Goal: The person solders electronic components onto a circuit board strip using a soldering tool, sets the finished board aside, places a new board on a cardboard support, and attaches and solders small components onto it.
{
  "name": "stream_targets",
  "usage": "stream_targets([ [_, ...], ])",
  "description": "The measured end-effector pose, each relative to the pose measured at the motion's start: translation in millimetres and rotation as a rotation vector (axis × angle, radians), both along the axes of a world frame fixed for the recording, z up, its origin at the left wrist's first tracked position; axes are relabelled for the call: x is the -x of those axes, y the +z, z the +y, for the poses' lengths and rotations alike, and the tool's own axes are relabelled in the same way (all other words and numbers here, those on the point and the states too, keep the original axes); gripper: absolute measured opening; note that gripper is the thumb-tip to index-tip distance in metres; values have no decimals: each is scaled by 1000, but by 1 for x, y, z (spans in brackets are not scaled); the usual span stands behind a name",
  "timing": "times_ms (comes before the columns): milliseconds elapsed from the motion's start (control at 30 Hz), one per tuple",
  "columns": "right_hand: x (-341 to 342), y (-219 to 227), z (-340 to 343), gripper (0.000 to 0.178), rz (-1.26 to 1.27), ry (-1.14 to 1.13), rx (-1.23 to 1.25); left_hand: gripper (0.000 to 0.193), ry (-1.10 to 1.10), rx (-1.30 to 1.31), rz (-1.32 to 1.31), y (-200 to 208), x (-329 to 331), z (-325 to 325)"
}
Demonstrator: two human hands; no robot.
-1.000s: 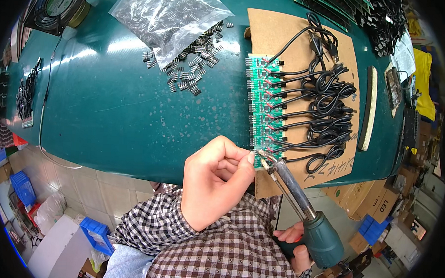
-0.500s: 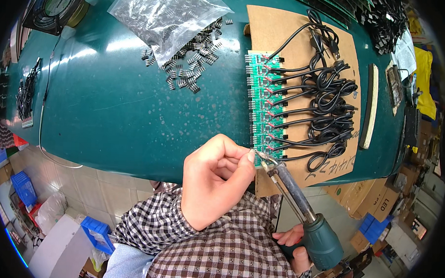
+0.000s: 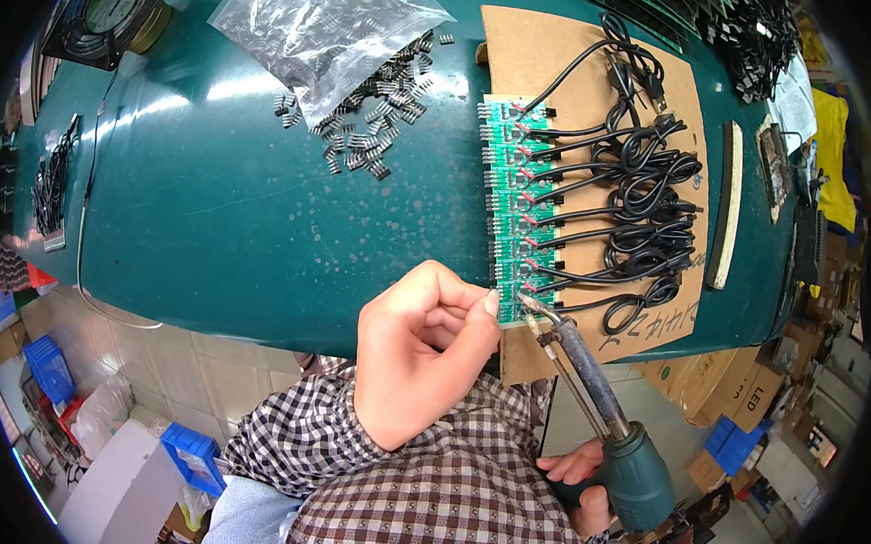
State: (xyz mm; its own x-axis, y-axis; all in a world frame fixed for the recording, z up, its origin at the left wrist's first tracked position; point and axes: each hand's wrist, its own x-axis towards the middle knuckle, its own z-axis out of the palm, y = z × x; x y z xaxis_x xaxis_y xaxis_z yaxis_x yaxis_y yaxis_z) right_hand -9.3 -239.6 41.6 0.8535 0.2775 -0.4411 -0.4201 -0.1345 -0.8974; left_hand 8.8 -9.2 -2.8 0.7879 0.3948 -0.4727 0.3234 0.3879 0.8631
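Observation:
My left hand (image 3: pixel 423 344) is closed in a pinch at the near left edge of a strip of green circuit boards (image 3: pixel 518 212). Whatever sits between thumb and forefinger is too small to make out. My right hand (image 3: pixel 582 483) grips the green handle of a soldering iron (image 3: pixel 605 406) with a thin tube along its shaft. The iron's tip is over the nearest boards, just right of my left fingertips. Black cables (image 3: pixel 644 179), bundled in loops, run rightward from the boards, with short red wires at their ends. Rows of metal pins line the strip's left edge.
Under the boards lies a cardboard sheet (image 3: pixel 637 334). A clear plastic bag (image 3: pixel 324 34) spills small black pin connectors (image 3: pixel 368 138) onto the green table (image 3: pixel 214 233). A fan (image 3: pixel 107 10) stands far left, and a pale strip (image 3: pixel 724 207) lies right of the cardboard.
The soldering iron has shifted slightly right, and its tip has moved away from my left fingertips. My left hand keeps its pinch in nearly the same place.

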Motion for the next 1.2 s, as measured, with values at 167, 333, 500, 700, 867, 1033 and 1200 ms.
stream_targets([
  [167,0,3,8,52,1,-44,30,8,-5,-19,-4,-1,1,0],
  [333,0,-6,0,50,-51,-30,-106,7,-4,31,5,5,1,2],
  [500,-26,-3,26,48,-201,-65,-199,15,187,-865,-38,3,0,50],
  [700,-42,-2,37,47,-225,-22,-252,14,2,-1205,51,-10,-21,74],
  [867,-45,-5,36,46,-195,20,-318,7,88,-1115,-46,-7,-17,75],
  [1033,-44,1,42,55,-84,-64,-249,6,208,-1007,-68,-9,-9,74],
  [1200,-45,7,39,48,-99,31,-315,10,132,-112,-148,35,0,49],
])
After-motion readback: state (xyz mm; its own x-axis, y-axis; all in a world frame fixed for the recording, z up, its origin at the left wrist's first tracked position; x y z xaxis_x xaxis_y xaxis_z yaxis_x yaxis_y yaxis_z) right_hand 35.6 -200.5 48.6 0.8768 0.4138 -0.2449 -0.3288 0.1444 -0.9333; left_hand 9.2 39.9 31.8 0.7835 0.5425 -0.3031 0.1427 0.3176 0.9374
